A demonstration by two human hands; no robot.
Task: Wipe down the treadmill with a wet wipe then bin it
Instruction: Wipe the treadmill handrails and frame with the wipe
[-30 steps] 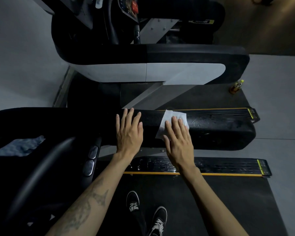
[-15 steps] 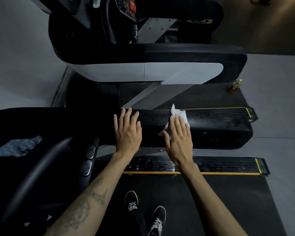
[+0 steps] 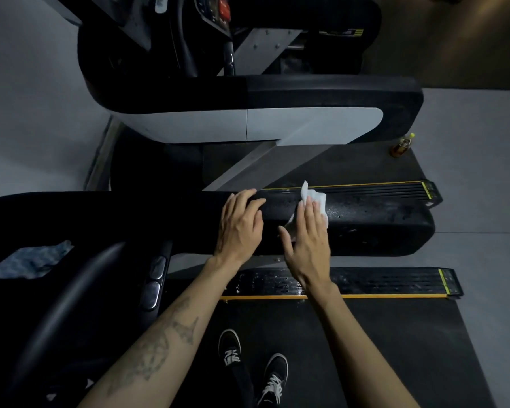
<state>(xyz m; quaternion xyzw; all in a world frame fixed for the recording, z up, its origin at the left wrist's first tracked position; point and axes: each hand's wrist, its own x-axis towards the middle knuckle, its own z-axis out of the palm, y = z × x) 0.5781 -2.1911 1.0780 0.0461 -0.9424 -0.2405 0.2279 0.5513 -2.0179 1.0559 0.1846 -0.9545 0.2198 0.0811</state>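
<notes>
Pressing wet wipe (image 3: 315,201) flat, right hand (image 3: 306,234) extended.

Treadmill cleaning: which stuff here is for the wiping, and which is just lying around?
For the job:
wet wipe, pressed under the right hand
black side rail, being wiped
left hand, resting on the rail

Just lying about:
bottle on the floor
crumpled bluish cloth at left

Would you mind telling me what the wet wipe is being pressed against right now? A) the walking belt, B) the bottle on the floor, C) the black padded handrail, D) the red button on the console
C: the right hand presses the wet wipe flat onto the black padded handrail, with the left hand resting beside it.
</notes>
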